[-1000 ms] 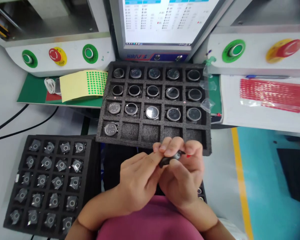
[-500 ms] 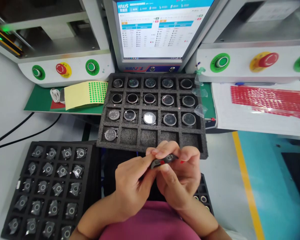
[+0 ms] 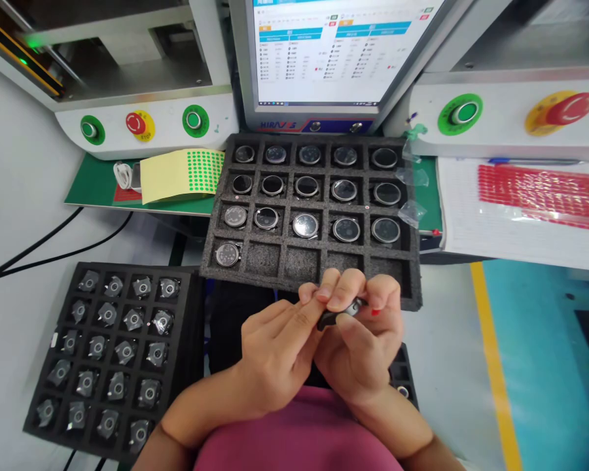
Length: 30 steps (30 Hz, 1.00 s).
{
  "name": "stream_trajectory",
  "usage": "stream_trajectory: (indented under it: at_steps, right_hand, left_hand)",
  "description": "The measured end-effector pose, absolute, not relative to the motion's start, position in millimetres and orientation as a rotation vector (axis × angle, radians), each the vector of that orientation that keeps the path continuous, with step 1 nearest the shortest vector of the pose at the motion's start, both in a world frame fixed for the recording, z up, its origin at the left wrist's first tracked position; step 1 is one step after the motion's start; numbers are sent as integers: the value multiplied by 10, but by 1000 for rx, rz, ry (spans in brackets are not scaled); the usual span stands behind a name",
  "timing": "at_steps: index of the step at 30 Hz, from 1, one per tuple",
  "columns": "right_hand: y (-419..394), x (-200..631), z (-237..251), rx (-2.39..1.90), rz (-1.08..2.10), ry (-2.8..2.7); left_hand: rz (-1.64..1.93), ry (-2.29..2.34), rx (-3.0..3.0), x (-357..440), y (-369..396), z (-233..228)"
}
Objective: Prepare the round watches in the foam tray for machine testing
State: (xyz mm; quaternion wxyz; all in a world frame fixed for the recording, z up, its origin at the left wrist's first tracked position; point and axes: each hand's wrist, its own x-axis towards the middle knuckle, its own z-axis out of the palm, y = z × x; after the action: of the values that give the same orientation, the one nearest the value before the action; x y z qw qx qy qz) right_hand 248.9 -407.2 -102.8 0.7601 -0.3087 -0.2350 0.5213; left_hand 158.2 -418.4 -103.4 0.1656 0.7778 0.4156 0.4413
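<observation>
Head view shows our left hand (image 3: 269, 353) and right hand (image 3: 360, 350) meeting just below the near edge of the foam tray (image 3: 412, 261), both pinched shut on 1 small dark watch body (image 3: 338, 314), which sits edge-on between our fingertips. A tiny red spot (image 3: 374, 313) shows beside the right fingers; we cannot tell what it is. We judge the work goes best if we grip the body only by its rim, keep thumbs off the glass face, and hold it low over the tray so a slip lands on foam. The tray's front row has 1 watch at the left (image 3: 227, 254) and 4 bare pockets beside it; the nearest bare pocket (image 3: 262, 260) lies close to our hands. The second tray (image 3: 44, 386), full of small parts, sits well to our left and apart from both hands
</observation>
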Motion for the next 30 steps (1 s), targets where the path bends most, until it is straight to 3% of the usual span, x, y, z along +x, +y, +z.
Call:
stream_trajectory:
  at_steps: [9,18,23,26,30]
  right_hand:
    - [-4074,2587,-1126,-579,1280,-683]
    - [-3952,2623,-1320,-610,1231,-648]
    - [-3839,2886,-1380,-762,916,-553]
    - [-3878,3028,-1342,-758,835,-572]
    - [-3967,3135,-1316,-801,852,-653]
  left_hand:
    - [1245,1347,2100,1561,-4172,-921]
    - [1104,1358,2151,1586,-3991,-959]
    - [981,1576,2374,1581,-3209,-857]
    - [402,1908,2548,1684,-2465,-876]
    - [230,1913,2573,1882,-1665,-1065]
